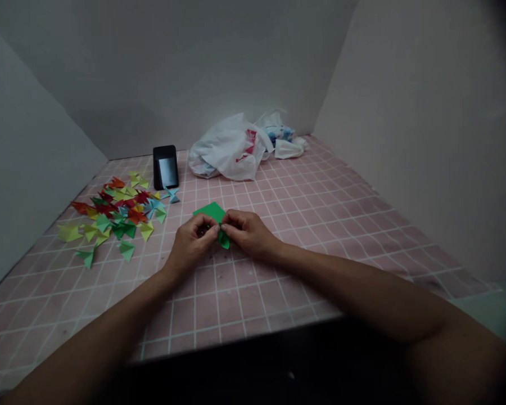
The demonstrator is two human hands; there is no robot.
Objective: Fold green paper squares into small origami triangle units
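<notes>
Between grey walls [194,56], pink white-gridded tabletop [316,216], green paper [213,210]

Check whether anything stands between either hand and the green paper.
Nothing visible does: the left hand and right hand both pinch the green paper directly. The folded papers lie off to the left, and the white bag sits farther back.
</notes>
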